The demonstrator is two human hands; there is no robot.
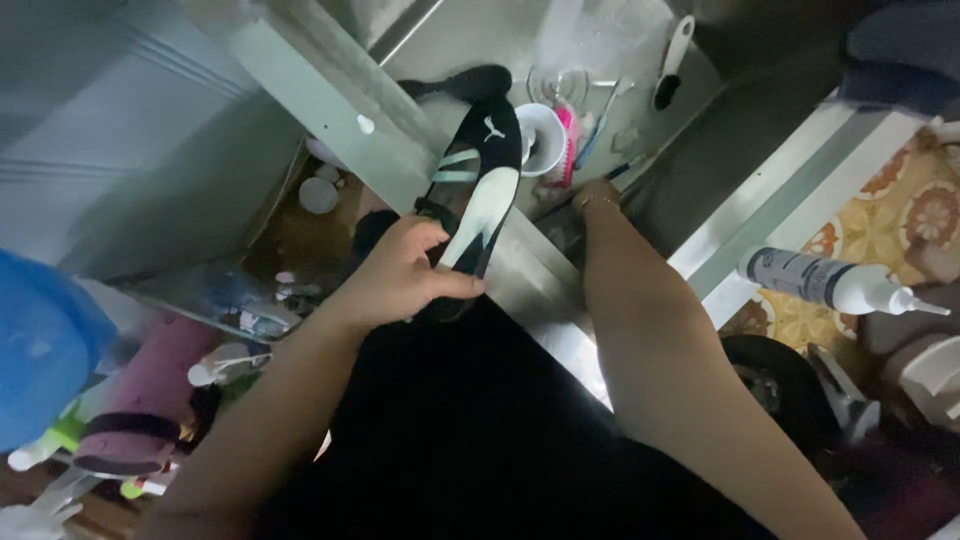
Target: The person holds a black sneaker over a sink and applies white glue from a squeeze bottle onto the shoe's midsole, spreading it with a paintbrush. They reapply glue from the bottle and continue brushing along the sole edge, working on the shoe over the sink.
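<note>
Surface: I stand at a steel sink (640, 190), its rim (340, 120) running slantwise under my arms; the room is dim, with patterned tile (900, 220) at the right.
Left hand: my left hand (400, 275) grips the shoe (480, 190) at its heel end, thumb across the edge, fingers curled beneath.
Shoe: black with pale bands, sole side toward me, held tilted over the rim, toe pointing into the sink.
Right hand: my right hand (590, 200) reaches down into the sink; my forearm hides the fingers, so I cannot tell whether they are spread or closed.
In the sink: a white cup (540, 135), a pink brush (570, 145) beside it, a white-handled brush (672, 60) farther back.
Right side: a grey-and-white squeeze bottle (840, 282) lies on its side on the ledge.
Left side: a blue tub (40, 350) and a pink roll (150, 400), crowded by small bottles.
Textures: the steel is dull and wet-looking, the shoe matte.
</note>
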